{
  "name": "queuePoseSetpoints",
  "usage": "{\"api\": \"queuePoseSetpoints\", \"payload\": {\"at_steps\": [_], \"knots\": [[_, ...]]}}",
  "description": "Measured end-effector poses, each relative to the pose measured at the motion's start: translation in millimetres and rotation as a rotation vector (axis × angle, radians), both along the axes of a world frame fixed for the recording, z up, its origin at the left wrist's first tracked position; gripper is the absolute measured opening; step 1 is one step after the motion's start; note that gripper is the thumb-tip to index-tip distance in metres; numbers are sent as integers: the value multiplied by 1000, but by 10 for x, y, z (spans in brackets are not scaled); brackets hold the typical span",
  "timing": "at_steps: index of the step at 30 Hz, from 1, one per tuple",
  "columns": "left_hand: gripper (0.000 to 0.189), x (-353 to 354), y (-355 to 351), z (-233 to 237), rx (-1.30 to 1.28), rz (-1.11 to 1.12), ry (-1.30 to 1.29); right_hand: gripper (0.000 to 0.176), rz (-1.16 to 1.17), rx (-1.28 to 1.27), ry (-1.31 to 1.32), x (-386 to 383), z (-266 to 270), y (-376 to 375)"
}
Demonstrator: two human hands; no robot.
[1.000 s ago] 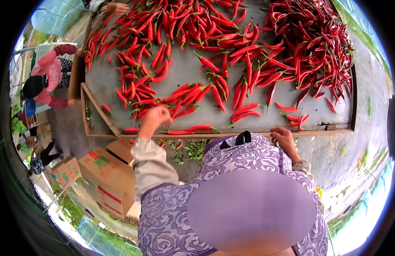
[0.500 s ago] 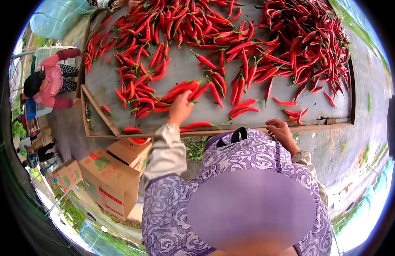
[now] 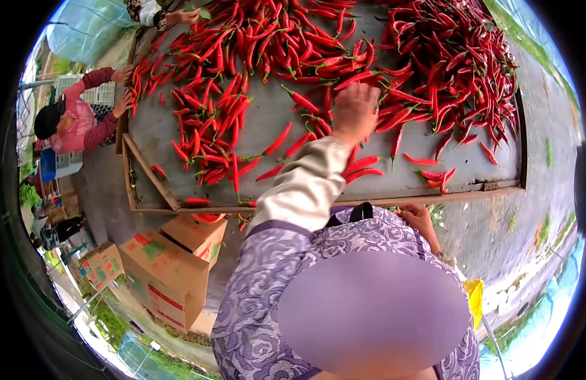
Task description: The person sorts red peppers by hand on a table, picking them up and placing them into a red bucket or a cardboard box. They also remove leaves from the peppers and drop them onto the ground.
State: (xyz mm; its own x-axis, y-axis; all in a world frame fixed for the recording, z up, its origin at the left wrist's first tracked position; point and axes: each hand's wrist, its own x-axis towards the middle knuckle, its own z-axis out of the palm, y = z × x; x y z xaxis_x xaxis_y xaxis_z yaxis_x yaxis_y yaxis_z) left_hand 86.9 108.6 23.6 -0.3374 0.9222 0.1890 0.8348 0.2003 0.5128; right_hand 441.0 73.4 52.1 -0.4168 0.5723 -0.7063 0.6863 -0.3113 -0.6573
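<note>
My left hand (image 3: 356, 114) reaches out over the middle of the grey tabletop (image 3: 264, 104). Its fingers are stretched apart, over loose red chili peppers (image 3: 305, 101) with green stems, and the palm side is hidden. My right hand (image 3: 419, 218) stays low at the table's front edge, beside my purple patterned apron. The fingers there are curled in, and whatever may be in them is hidden. To the left of my left arm lies a loose group of chili peppers (image 3: 210, 136), spread on the bare surface.
A dense heap of chili peppers (image 3: 457, 69) covers the table's right side. A wooden rim (image 3: 483, 193) borders the front edge. Cardboard boxes (image 3: 160, 272) stand below left. A person in pink (image 3: 74, 123) has both hands at the left edge; another person's hand (image 3: 182, 17) shows at top left.
My left hand has let go of several chili peppers over the left group and swung right and farther out. My right hand has dropped slightly. The co-worker in pink now reaches onto the table.
</note>
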Motion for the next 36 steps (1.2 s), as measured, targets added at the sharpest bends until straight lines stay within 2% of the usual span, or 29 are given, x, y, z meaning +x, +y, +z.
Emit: {"api": "queuePoseSetpoints", "payload": {"at_steps": [2,4,5,6,9,10,12,13,16,18,20,22,24,26,28,30,31,32,34,35,36], "knots": [[70,371,391,-91,0,-81,120,23,-53,-17,-10,-3,133,26],[79,453,691,-45,-305,-190,157,21,-105,-37,-21,-108,343,39],[81,400,767,22,-443,-218,170,20,-115,-14,-46,59,249,48],[82,331,770,5,-453,-211,142,19,-125,8,-70,105,263,54],[79,144,736,-34,-448,-211,78,20,-144,10,-88,263,196,23],[68,103,672,-64,-369,-165,63,20,-163,-2,-83,309,132,6],[56,-44,577,-51,-534,-64,-52,20,-145,-7,-72,397,-17,-14],[44,-140,463,-205,-374,-19,58,21,-105,-3,-62,409,-98,-15],[36,-377,40,-462,-186,133,262,23,-2,33,-66,315,-175,64],[34,-668,-251,-526,-172,114,181,23,-25,-4,-108,187,-84,111],[34,-948,-602,-458,-256,184,153,21,-58,23,-55,178,-127,150],[40,-1244,-1075,-523,-182,214,326,21,-23,79,-75,175,-146,176],[47,-1515,-1490,-460,-258,284,249,21,-15,66,-95,161,-136,199],[52,-1615,-1824,-138,-345,449,281,21,-1,46,-113,132,-155,199],[51,-1688,-2123,-27,-275,666,308,23,-28,81,-104,129,-169,207],[52,-1777,-2405,-75,-155,760,408,22,-34,76,-102,117,-178,218],[40,-1699,-2473,-95,-47,815,407,21,-41,87,-108,114,-193,220],[40,-1629,-2502,-130,-49,817,406,21,-49,98,-113,110,-210,222],[22,-1439,-2401,-94,-123,745,241,21,-43,111,-123,107,-257,234],[9,-1354,-2243,-123,41,666,257,20,-40,125,-135,117,-268,236],[9,-1235,-2066,-95,39,606,244,20,-45,128,-141,122,-271,241]]}}
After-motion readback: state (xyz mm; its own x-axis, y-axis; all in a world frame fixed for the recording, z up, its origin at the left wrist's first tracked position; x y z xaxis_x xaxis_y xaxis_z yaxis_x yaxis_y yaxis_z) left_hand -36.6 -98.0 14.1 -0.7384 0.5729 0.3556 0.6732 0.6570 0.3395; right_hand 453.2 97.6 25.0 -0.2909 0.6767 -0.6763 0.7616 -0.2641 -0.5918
